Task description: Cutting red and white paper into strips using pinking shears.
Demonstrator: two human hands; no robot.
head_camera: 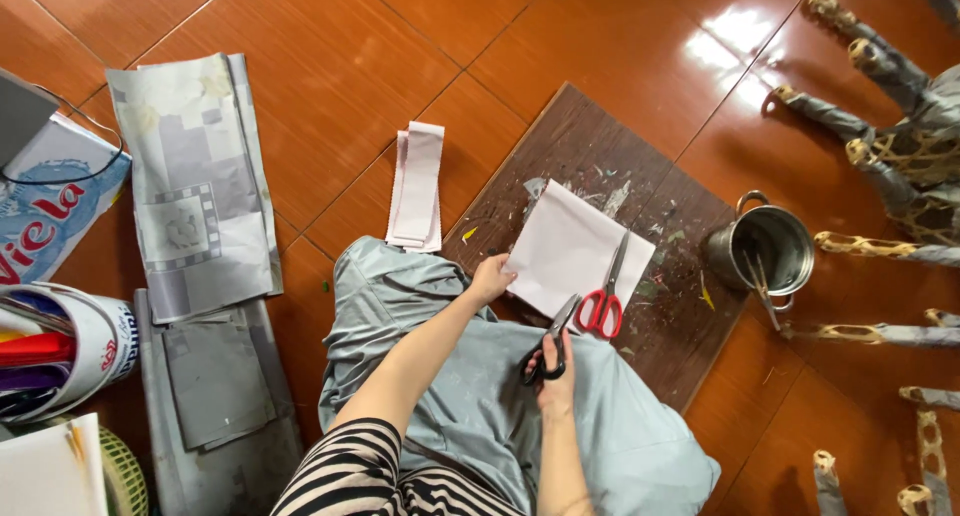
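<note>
1. The glossy reddish-brown tiled floor [330, 76] fills the frame.
2. A dark brown wooden board [600, 156] lies on it right of centre, flecked with paper scraps.
3. A grey-green cloth [480, 396] covers the person's lap at bottom centre and overlaps the board's near edge.
4. Long grey patterned paper sheets [195, 186] lie at the left of the frame, with more folded below them.
5. A white square sheet of paper [565, 241] rests on the board at centre. The left hand [492, 276] pinches its left edge, fingers curled around it.
6. A stack of narrow white paper strips [417, 186] lies on the floor just left of the board, apart from the square sheet.
7. A small steel pot with handles [765, 246] stands at the board's right edge.
8. Red-handled scissors [605, 296] lie on the sheet's lower right corner, untouched.
9. The right hand [553, 371] grips black-handled scissors [548, 341], fingers through the loops; the blades touch the sheet's lower edge.
</note>
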